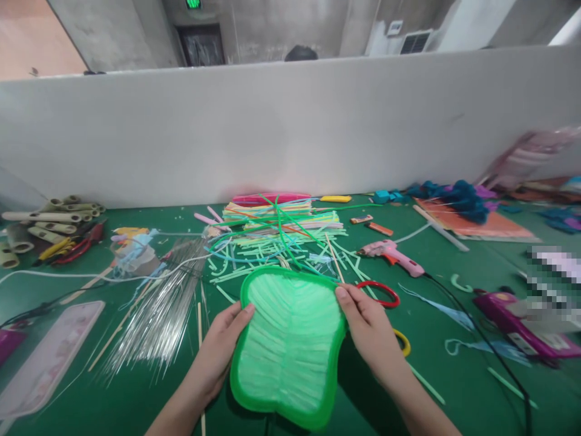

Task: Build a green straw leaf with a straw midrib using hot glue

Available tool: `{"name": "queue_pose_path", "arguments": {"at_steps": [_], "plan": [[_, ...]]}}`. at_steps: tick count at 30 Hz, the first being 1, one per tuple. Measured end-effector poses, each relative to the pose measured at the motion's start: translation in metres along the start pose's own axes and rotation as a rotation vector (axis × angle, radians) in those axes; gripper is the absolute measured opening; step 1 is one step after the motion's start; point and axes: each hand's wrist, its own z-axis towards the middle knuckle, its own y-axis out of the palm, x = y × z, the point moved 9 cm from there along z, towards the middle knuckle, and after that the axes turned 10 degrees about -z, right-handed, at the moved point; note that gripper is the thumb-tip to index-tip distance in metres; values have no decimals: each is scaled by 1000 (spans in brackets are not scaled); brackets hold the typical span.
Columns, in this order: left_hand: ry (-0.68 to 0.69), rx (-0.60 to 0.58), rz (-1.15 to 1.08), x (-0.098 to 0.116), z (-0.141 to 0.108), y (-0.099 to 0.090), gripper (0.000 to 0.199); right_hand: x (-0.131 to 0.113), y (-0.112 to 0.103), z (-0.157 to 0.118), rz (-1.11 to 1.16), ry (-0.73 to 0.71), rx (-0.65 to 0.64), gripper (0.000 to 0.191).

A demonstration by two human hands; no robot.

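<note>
Between my two hands is a green leaf-shaped piece (290, 345) with a darker green raised rim and pale ribbed strips fanning from a middle line. My left hand (222, 339) pinches its left edge, thumb on top. The right edge is gripped by my right hand (365, 321), its thumb on the upper corner. Just beyond the leaf lies a heap of cut pale green pipe cleaners (267, 245) and bundled coloured ones. Red ring-shaped handles (385, 295) show beside my right hand.
A pink glue gun (394, 254) lies at right with its cord trailing. Thin metal wires (158, 321) spread at left, near bamboo tubes (59, 218) and red-handled pliers (86, 243). A purple power strip (521, 324) sits far right. A white partition (272, 133) rises behind.
</note>
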Motion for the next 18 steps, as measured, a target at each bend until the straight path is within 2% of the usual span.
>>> {"name": "queue_pose_path", "arguments": {"at_steps": [4,9,13,18], "plan": [[58,-16,19,3,4,-2,41,-1,10,-4,69,23,-90,49],[106,-24,91,9,3,-4,44,-7,4,-4,63,-45,-40,45],[168,-1,175,26,1,-2,50,-9,6,-6,46,-57,-65,44],[226,-8,336,54,0,7,44,-20,19,-15,3,-151,-198,40]]}}
